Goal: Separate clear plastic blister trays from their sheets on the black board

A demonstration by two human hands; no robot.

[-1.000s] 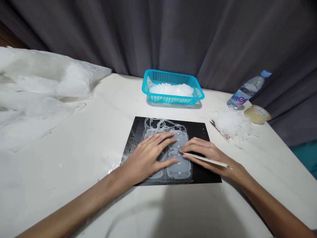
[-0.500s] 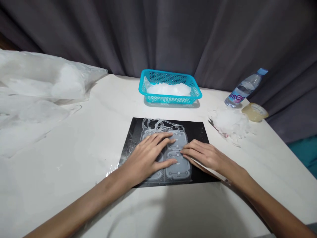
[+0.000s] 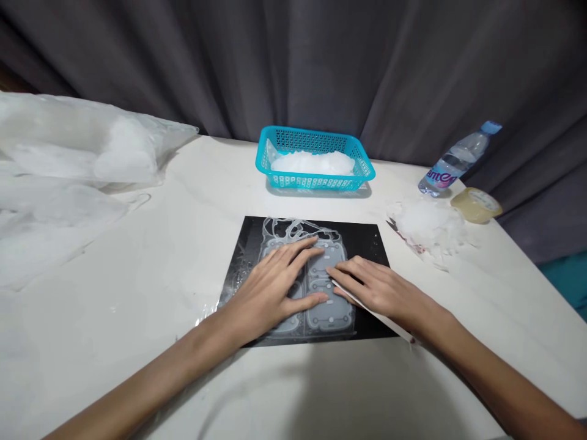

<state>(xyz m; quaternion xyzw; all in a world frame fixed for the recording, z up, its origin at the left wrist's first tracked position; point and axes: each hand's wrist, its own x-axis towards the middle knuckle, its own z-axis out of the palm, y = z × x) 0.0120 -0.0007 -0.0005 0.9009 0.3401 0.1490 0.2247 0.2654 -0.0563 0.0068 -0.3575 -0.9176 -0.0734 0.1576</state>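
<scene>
My left hand point(image 3: 275, 286) lies with fingers spread over a translucent plastic sheet point(image 3: 331, 308) marked with rounded rectangular panels. It presses the sheet against a black board point(image 3: 367, 241). My right hand point(image 3: 373, 284) is closed around a long, thin white tool point(image 3: 389, 324), whose exact kind I cannot make out. The tool's front end is at the seam between two panels; its rear end sticks out under my wrist. Loose clear strips point(image 3: 293, 230) lie along the sheet's far edge. My left hand hides part of the left-hand panels.
Behind the board stands a turquoise basket point(image 3: 316, 183) with white fluffy material inside. Scissors point(image 3: 406, 237) lie beside a heap of white scraps point(image 3: 431, 227) on the right. A water bottle point(image 3: 454, 162) and a roll of tape point(image 3: 477, 205) stand farther back. Large plastic bags point(image 3: 82, 140) fill the left side.
My right hand has moved slightly left along the sheet, and the tool in it has moved too. My left hand stays pressed in nearly the same place.
</scene>
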